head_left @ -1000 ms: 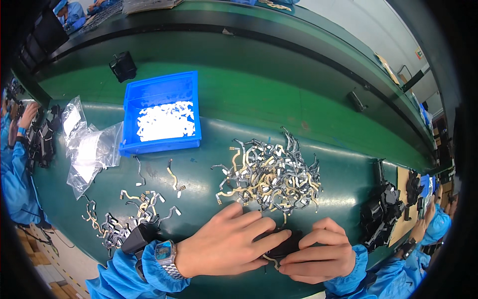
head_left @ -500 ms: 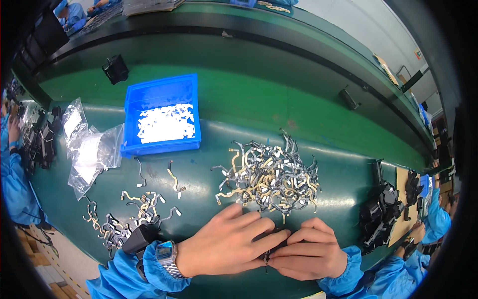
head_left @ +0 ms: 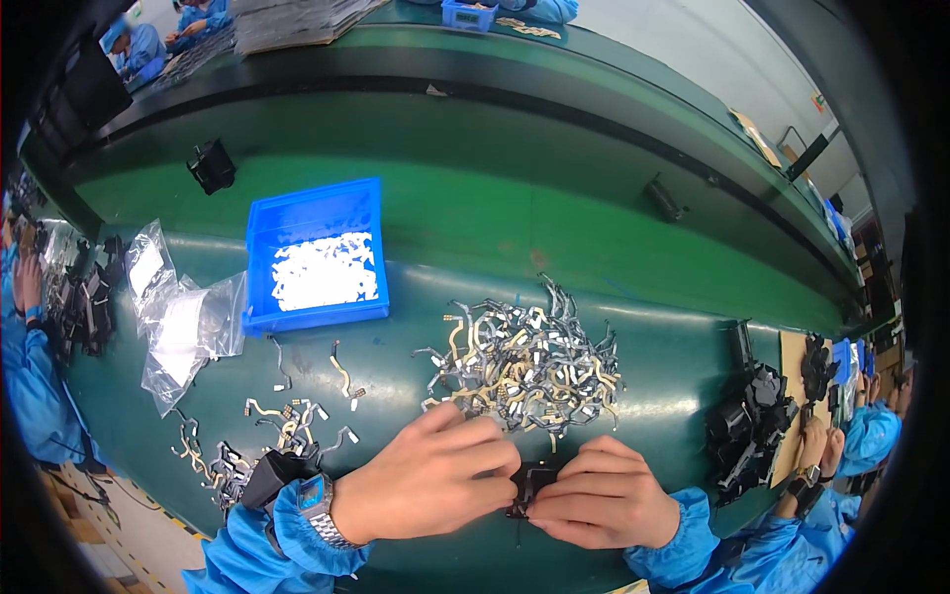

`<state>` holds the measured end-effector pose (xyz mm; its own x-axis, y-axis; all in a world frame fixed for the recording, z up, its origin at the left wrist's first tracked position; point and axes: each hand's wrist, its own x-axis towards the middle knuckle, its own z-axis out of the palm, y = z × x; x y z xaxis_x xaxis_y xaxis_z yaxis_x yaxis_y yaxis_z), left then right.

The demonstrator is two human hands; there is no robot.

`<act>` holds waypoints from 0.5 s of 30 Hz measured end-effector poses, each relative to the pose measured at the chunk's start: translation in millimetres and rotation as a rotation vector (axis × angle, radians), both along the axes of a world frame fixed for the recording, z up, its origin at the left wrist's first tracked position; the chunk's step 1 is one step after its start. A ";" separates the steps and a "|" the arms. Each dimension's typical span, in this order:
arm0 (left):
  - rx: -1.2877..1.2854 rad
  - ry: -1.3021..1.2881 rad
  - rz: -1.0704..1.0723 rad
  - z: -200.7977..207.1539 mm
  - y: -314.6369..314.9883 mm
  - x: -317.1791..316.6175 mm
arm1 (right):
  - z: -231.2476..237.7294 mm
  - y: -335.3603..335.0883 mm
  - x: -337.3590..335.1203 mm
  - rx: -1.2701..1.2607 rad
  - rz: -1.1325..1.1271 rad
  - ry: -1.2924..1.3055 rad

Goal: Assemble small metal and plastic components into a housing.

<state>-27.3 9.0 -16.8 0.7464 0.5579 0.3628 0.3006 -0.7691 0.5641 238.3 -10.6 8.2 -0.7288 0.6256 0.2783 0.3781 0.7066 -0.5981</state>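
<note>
Going left to right: clear plastic bags (head_left: 183, 327) lie flat on the green table (head_left: 658, 361), then a scatter of short cables (head_left: 294, 428), with a blue bin (head_left: 317, 317) of small white pieces (head_left: 327, 272) behind it. Next is the left hand (head_left: 432, 477), fingers curled in with only a tiny gap, tips at the left end of a small black part (head_left: 534, 481). Can't honestly tell if they're pinching it or just pressing, the knuckles cover too much.

That part sits between the 2 hands, just below the big cable heap (head_left: 529, 366). Looks like light, stiff plastic to me, probably a bit slick, and I'd guess any thin edges could snap if you squeeze hard. I'd hold it by the solid outer sides and keep fingertips out of the middle. The cables look soft and bendy, so grab those by the end plugs.

The right hand (head_left: 606, 495) has its fingertips nearly together, gripping the part's right side. Far right: a pile of black parts (head_left: 752, 426).
</note>
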 end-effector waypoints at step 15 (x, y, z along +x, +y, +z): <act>0.188 0.130 0.070 -0.5 -5.4 8.8 | 3.3 2.9 -5.7 -0.143 -0.057 0.000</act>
